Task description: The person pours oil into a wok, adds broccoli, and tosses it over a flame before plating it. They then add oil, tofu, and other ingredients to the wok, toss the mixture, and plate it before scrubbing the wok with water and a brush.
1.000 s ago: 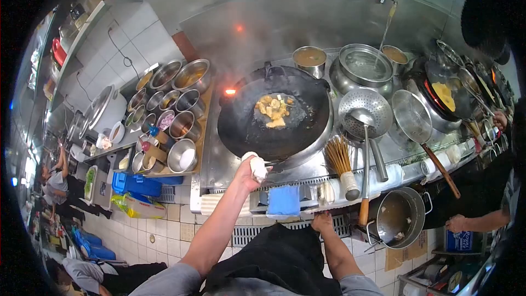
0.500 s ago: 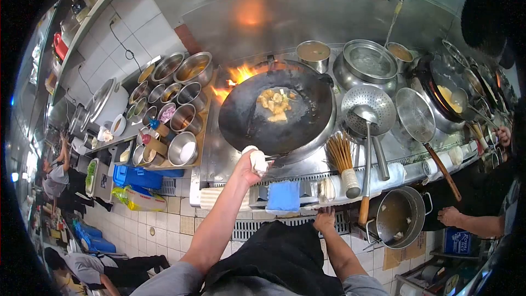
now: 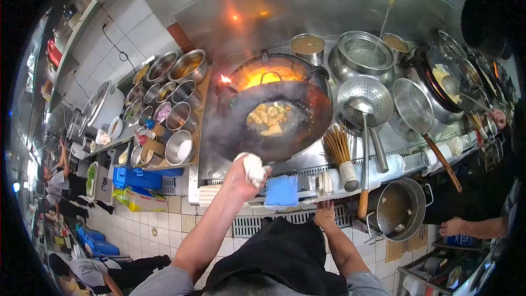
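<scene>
My left hand point(image 3: 241, 178) is closed around a folded white cloth point(image 3: 253, 170) at the near rim of a large black wok point(image 3: 230, 141). The wok is tilted and lifted off its burner, with flames point(image 3: 268, 75) showing behind it. Chunks of golden-brown food point(image 3: 269, 116) lie in liquid in the wok's middle, and smoke or steam drifts at its left. My right hand point(image 3: 325, 215) is low at the stove's front edge, fingers stretched upward against it; the tips are partly hidden, and I see nothing held.
Right of the wok are a perforated strainer point(image 3: 378, 101) with a ladle point(image 3: 359, 105), a bamboo brush point(image 3: 341, 153) and a mesh skimmer point(image 3: 412, 104). A pot point(image 3: 394, 233) hangs low right, near a co-worker's hand point(image 3: 452, 227). Metal seasoning bowls point(image 3: 181, 115) stand left.
The wok has been pulled toward me and left off the burner, exposing the flames behind it. My left hand moved with it, slightly left and down. My right hand stays nearly in place.
</scene>
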`<act>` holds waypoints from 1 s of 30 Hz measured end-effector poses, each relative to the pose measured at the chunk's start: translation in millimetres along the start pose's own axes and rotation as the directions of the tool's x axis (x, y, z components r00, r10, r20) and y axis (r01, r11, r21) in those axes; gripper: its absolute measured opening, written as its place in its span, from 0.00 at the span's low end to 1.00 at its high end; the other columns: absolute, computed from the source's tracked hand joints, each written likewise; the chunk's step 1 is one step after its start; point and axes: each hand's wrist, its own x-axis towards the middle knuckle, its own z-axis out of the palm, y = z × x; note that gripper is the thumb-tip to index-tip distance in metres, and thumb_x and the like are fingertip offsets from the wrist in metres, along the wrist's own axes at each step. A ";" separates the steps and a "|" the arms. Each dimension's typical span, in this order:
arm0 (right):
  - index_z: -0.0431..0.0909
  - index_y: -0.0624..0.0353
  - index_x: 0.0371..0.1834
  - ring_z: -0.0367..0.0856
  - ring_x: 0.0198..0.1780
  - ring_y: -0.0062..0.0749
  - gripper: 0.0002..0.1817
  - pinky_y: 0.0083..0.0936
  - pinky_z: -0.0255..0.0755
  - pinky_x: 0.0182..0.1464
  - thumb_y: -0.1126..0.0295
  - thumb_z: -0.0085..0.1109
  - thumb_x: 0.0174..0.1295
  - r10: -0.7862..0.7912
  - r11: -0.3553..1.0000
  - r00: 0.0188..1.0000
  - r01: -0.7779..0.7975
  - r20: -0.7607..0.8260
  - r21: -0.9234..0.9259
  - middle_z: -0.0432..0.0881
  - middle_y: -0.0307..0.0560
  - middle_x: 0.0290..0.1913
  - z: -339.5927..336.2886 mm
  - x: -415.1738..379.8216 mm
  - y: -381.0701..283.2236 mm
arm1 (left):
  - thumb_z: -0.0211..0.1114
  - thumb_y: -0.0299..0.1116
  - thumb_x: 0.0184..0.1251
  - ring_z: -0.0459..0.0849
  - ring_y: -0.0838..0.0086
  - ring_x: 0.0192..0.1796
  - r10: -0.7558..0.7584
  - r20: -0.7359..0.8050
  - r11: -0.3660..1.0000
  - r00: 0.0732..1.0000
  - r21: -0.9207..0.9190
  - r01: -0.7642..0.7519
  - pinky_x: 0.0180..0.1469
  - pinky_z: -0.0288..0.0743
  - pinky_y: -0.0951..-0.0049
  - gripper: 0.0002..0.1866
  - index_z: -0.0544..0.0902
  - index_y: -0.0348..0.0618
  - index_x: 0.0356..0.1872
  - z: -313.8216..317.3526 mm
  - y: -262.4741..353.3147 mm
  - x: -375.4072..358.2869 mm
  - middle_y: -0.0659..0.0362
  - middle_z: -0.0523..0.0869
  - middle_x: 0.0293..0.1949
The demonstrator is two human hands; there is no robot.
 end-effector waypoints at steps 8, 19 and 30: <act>0.58 0.66 0.71 0.48 0.76 0.51 0.32 0.50 0.41 0.74 0.61 0.38 0.64 -0.019 1.000 0.994 0.017 -0.106 -0.011 0.57 0.53 0.74 5.5 -3.9 2.5 | 0.54 0.39 0.66 0.84 0.57 0.33 0.060 0.064 0.998 0.996 -0.039 -0.057 0.26 0.82 0.64 0.09 0.74 0.46 0.35 -77.0 -60.8 20.3 0.47 0.82 0.34; 0.55 0.66 0.72 0.45 0.78 0.49 0.33 0.50 0.37 0.75 0.60 0.36 0.65 -0.003 1.000 1.000 0.003 0.001 0.008 0.54 0.54 0.76 -3.6 -3.0 4.7 | 0.55 0.38 0.64 0.82 0.59 0.31 -0.003 0.089 0.987 0.996 -0.158 0.017 0.25 0.78 0.66 0.14 0.76 0.40 0.44 -70.4 -46.2 50.8 0.46 0.81 0.39; 0.45 0.66 0.75 0.41 0.79 0.46 0.43 0.45 0.34 0.77 0.52 0.45 0.61 -0.008 0.980 0.990 -0.020 0.139 0.199 0.48 0.56 0.77 6.0 18.1 23.5 | 0.55 0.44 0.66 0.81 0.60 0.31 0.077 0.059 0.997 0.995 -0.013 -0.076 0.27 0.78 0.69 0.11 0.74 0.49 0.37 -30.9 -11.6 52.0 0.38 0.79 0.39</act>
